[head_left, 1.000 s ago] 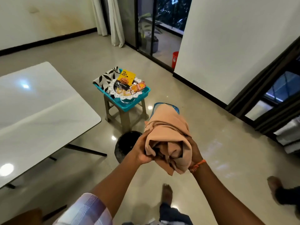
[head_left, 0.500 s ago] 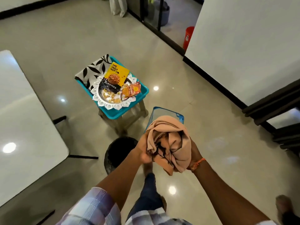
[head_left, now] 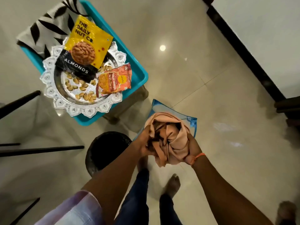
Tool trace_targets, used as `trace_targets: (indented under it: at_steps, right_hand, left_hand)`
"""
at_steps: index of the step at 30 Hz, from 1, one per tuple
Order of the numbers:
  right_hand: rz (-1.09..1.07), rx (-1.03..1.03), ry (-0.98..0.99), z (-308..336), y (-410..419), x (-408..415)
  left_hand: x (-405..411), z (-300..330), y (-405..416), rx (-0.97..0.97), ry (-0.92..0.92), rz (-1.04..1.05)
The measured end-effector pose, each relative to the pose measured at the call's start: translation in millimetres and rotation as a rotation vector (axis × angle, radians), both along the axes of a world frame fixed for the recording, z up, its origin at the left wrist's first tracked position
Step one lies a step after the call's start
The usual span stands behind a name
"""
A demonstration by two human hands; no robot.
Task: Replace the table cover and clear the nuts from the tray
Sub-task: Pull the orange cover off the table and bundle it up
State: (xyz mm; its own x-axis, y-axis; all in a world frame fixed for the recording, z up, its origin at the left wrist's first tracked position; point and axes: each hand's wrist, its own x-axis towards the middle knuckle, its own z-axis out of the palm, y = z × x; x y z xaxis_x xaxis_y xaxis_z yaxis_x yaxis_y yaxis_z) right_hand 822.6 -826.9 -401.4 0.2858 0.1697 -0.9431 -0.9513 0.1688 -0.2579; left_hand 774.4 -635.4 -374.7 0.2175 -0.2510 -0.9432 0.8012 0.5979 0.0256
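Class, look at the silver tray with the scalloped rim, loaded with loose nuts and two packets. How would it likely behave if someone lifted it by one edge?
The silver tray looks stiff, so it would probably tilt as one piece. The loose nuts would likely slide across its shiny surface. The almond packet overhangs the rim and could slip off.

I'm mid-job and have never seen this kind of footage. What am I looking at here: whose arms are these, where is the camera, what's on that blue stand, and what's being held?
No machine here: a person wears one camera on the head, looking down at their own arms. The left hand and right hand both grip a bunched peach cloth. On the blue tray sits a silver plate with loose nuts, a yellow almond packet and an orange snack packet. A leaf-print cloth lies at the tray's far end. A dark bin stands on the floor below.
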Motion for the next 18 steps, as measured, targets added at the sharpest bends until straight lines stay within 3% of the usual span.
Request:
trace_targets:
  at_steps: [3,5,15,18]
  right_hand:
    - [0.235,-0.301,0.063,-6.3,-1.3,12.9]
    - [0.323,-0.360,0.040,-5.0,-1.4,16.8]
    - [0.462,-0.334,-0.138,111.2,19.5,-3.9]
    - [0.457,-0.294,-0.165,152.3,48.2,-16.1]
  left_hand:
    - [7.3,-14.5,-5.5,0.059,-0.019,-0.043]
    - [10.4,-10.8,-11.5,0.068,-0.013,-0.089]
    - [-21.6,96.4,-20.4,0.258,-0.095,0.044]
    - [-46.5,136.7,-4.4,0.300,-0.112,0.176]
